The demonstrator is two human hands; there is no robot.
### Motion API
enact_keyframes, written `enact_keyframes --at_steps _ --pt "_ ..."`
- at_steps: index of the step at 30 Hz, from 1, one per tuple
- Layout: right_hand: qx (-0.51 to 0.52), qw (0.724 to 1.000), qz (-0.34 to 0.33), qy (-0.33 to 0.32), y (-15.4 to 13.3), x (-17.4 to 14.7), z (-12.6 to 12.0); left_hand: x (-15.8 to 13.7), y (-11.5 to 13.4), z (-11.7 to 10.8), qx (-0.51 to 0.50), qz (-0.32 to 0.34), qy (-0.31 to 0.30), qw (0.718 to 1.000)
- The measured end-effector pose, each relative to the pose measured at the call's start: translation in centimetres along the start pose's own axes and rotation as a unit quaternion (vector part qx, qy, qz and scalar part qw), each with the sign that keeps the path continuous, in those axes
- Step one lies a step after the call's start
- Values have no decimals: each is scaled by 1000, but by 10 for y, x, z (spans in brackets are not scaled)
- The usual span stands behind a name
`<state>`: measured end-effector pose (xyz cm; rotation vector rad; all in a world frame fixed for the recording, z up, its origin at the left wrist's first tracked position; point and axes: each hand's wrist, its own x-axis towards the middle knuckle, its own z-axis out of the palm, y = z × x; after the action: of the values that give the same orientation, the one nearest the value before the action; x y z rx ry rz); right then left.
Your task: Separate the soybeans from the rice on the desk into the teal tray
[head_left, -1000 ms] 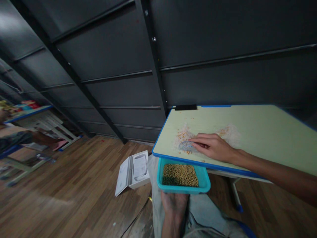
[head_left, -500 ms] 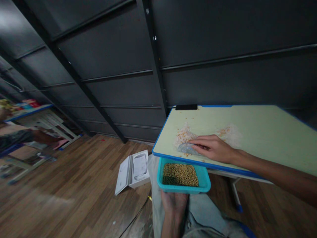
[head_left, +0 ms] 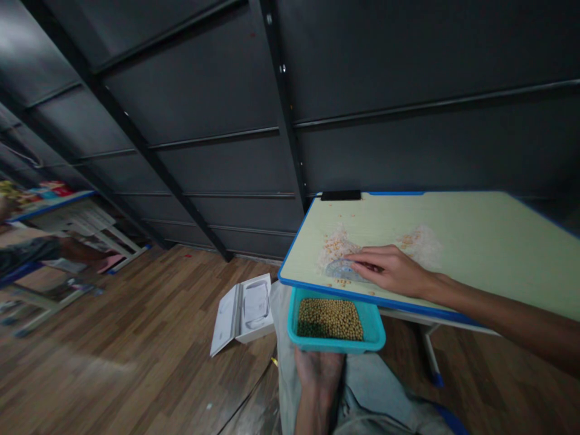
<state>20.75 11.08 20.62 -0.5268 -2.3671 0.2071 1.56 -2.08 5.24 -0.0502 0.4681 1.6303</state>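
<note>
My right hand [head_left: 389,269] pinches a clear, half-round plastic protractor [head_left: 341,269], which rests on the pale green tabletop. Against its far side lies a pile of white grains mixed with orange bits [head_left: 338,244]. Several loose orange bits [head_left: 343,281] lie between the protractor and the table's near edge. Just below that edge, my left hand [head_left: 319,368] holds a turquoise plastic tray [head_left: 374,326] from underneath; the fingertips are hidden by it. Round tan beans that look like soybeans [head_left: 330,319] cover the tray's bottom.
A second white and orange pile [head_left: 423,244] sits right of my hand on the blue-edged table [head_left: 489,241]. A black bar [head_left: 341,196] is at its far edge. An open white box [head_left: 254,308] and a cable [head_left: 247,399] lie on the floor. Another person's leg [head_left: 77,251] shows at far left.
A few orange bits near the table's front edge have shifted slightly beside the protractor. Both hands and the tray stay almost in place.
</note>
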Motion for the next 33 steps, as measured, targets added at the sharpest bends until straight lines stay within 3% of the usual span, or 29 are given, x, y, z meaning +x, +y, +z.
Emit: enact_keyframes --at_steps 11,33 --pt "35 999 -27 -18 -2 0 0 -1 1 2 14 -5 -23 1000" --pt "36 999 -9 -21 -3 1 2 0 -1 -4 -39 -16 -19 999"
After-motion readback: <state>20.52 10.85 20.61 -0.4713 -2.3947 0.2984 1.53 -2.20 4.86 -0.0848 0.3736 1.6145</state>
